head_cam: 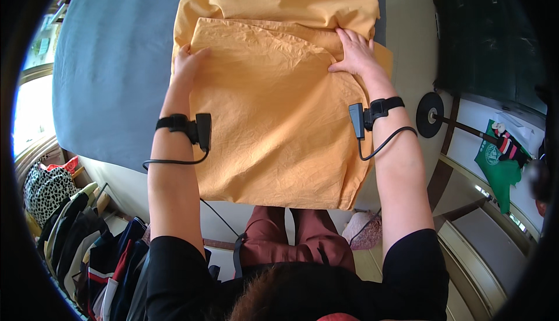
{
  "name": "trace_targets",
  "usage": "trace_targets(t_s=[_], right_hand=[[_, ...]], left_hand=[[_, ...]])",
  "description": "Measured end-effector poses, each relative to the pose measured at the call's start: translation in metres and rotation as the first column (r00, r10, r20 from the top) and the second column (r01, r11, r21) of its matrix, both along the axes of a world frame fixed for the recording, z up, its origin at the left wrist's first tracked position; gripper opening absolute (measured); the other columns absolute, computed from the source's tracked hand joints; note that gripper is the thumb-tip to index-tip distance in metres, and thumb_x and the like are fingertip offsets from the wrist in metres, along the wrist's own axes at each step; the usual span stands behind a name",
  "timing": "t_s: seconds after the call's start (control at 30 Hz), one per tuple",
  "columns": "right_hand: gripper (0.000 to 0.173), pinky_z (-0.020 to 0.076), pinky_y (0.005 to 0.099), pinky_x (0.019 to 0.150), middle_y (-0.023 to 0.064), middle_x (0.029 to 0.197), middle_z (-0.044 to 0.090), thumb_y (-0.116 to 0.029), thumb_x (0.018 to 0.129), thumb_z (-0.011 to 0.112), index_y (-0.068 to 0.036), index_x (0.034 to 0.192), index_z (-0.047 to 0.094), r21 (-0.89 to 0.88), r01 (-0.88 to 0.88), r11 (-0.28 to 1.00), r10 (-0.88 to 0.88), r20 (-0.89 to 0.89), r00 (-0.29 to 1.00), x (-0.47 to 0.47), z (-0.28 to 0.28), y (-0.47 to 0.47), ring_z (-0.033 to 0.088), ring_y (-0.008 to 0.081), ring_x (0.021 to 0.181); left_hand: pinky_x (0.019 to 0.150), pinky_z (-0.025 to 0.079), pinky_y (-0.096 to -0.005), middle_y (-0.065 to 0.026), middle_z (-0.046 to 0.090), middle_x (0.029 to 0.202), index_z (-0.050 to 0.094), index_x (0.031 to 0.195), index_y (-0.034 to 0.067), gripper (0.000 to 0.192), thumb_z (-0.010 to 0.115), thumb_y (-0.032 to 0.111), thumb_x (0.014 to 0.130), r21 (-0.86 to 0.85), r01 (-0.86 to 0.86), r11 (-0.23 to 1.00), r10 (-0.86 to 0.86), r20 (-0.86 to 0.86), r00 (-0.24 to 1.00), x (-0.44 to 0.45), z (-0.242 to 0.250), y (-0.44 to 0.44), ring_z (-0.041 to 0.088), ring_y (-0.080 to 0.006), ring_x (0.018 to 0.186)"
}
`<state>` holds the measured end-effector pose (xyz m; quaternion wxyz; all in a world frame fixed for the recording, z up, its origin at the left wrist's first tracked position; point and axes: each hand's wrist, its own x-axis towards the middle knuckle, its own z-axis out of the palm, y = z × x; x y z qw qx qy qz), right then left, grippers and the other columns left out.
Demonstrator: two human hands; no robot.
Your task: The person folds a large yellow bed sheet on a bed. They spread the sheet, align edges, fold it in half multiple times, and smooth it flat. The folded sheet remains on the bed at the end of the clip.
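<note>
A large orange cloth [270, 115] lies in folded layers over the bed, its near edge hanging in front of my legs. At its left edge is my left hand [185, 65], with one digit over the top layer and the edge pinched; some of its fingers are hidden. My right hand [358, 54] rests on the upper right part of the cloth, thumb and fingers spread across a curved fold. Creases run along the folded layer between the hands. Each forearm carries a strapped black device, the left one [203, 131] and the right one [357, 120], with a cable.
The grey bed surface [113, 67] extends to the left, beside a bright window [37, 107]. Hanging clothes [96, 251] crowd the lower left. A barbell with a black plate [430, 114] stands at right, near a green cloth [498, 168]. A fluffy pinkish item [364, 231] sits by my legs.
</note>
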<state>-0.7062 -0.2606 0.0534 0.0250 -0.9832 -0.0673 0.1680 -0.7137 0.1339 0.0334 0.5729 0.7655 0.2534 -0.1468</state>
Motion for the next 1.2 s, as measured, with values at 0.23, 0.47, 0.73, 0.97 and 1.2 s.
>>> trace_targets(t_s=[0.23, 0.47, 0.73, 0.97, 1.2], right_hand=[[0.029, 0.0392, 0.0438, 0.096, 0.0088, 0.08, 0.067, -0.026, 0.07, 0.073, -0.015, 0.097, 0.067, 0.092, -0.007, 0.996, 0.011, -0.043, 0.999, -0.046, 0.014, -0.012, 0.063, 0.0243, 0.084], [0.025, 0.0424, 0.0367, 0.086, 0.0108, 0.081, 0.067, -0.015, 0.07, 0.071, -0.012, 0.094, 0.07, 0.066, -0.009, 0.998, 0.004, 0.083, 0.997, -0.019, 0.136, 0.016, 0.061, 0.0275, 0.083], [0.057, 0.0264, 0.0604, 0.101, 0.0082, 0.138, 0.037, -0.027, 0.083, 0.064, -0.017, 0.134, 0.041, 0.015, 0.149, 0.989, -0.137, 0.494, 0.859, 0.008, 0.095, 0.028, 0.034, 0.0282, 0.129], [0.064, 0.027, 0.0578, 0.102, 0.0145, 0.145, 0.026, -0.03, 0.083, 0.064, -0.016, 0.138, 0.036, 0.004, 0.086, 0.996, -0.085, 0.198, 0.977, -0.172, 0.05, 0.018, 0.026, 0.0343, 0.134], [0.085, 0.0484, 0.0382, 0.08, 0.0151, 0.108, 0.059, -0.043, 0.073, 0.074, 0.002, 0.133, 0.034, 0.41, 0.837, 0.362, -0.738, -0.423, 0.526, -0.284, 0.009, -0.067, 0.059, 0.025, 0.097]], left_hand=[[0.076, 0.051, -0.0291, -0.0087, 0.065, 0.097, 0.059, 0.109, -0.003, 0.031, 0.065, 0.008, 0.08, -0.416, -0.053, 0.908, 0.112, 0.12, 0.986, -0.053, 0.073, 0.012, 0.063, -0.016, 0.087], [0.076, 0.051, -0.0265, -0.0086, 0.065, 0.1, 0.06, 0.111, 0.0, 0.031, 0.065, 0.014, 0.084, -0.189, -0.122, 0.974, 0.166, 0.241, 0.956, -0.025, 0.142, 0.047, 0.063, -0.0167, 0.089], [0.108, 0.025, -0.0421, -0.0198, 0.027, 0.145, 0.009, 0.147, 0.01, 0.092, 0.062, 0.047, 0.083, 0.225, 0.019, 0.974, -0.035, 0.069, 0.997, 0.037, 0.097, 0.078, 0.03, -0.0317, 0.133], [0.103, 0.031, -0.0419, -0.0212, 0.028, 0.143, 0.017, 0.146, 0.013, 0.089, 0.07, 0.032, 0.077, 0.803, 0.248, 0.542, -0.268, -0.114, 0.957, -0.188, 0.024, 0.056, 0.028, -0.0368, 0.132], [0.069, 0.044, -0.0206, -0.0035, 0.063, 0.091, 0.059, 0.105, -0.001, 0.032, 0.07, 0.017, 0.08, 0.1, -0.651, 0.752, 0.659, -0.1, 0.746, -0.317, -0.019, 0.081, 0.057, -0.0102, 0.079]])
